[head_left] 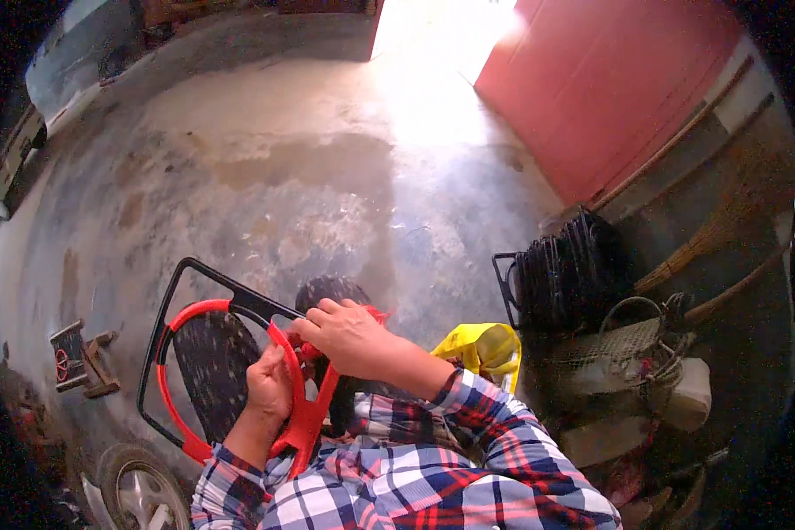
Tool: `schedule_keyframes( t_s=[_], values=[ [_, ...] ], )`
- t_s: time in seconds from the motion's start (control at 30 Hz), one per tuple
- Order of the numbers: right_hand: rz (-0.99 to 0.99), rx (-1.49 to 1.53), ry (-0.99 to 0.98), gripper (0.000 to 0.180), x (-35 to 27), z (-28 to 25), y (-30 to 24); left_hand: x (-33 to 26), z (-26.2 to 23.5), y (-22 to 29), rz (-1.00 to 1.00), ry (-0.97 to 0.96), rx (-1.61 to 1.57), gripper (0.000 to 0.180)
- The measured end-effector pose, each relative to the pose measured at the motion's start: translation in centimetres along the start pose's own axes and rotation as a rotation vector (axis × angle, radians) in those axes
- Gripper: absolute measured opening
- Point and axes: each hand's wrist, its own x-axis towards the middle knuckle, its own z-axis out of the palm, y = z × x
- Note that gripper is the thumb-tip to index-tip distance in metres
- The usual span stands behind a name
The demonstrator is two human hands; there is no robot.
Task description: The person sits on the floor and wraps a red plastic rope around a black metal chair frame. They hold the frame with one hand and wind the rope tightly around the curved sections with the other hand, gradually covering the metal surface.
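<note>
Across my lap lies a black angular frame (155,371) with a red ring (170,408) set inside it, the kind of part that looks like a hoop on a stand. My left hand (269,384) is closed round the near side of the ring, thumb up. My right hand (349,337) reaches over the ring with bent fingers, at a red piece near the frame's upper bar. What its fingertips pinch is hidden under the hand. A red forked arm (307,420) runs down toward my shirt. Beneath the ring my dark shoe (212,380) shows.
At my right sits a yellow bag (481,346). Beyond it stands a stack of black frames (565,269), near a broom (724,212) and a wire mesh (605,344). A small wooden stool (97,364) and a car wheel (141,486) are on the left. A red door (592,79) stands ahead.
</note>
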Motion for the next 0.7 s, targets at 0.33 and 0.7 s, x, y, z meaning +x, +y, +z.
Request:
schedule_keyframes(
  t_s=[0.33, 0.7],
  values=[
    [-0.156, -0.195, -0.038, 0.017, 0.3, 2.1, -1.5, -0.6, 0.4, 0.4, 0.024, 0.038, -0.084, 0.043],
    [0.326, 0.605, 0.574, 0.038, -3.9, 1.4, 3.8, -0.3, -0.6, 0.2, -0.153, -0.134, -0.043, 0.052]
  ],
)
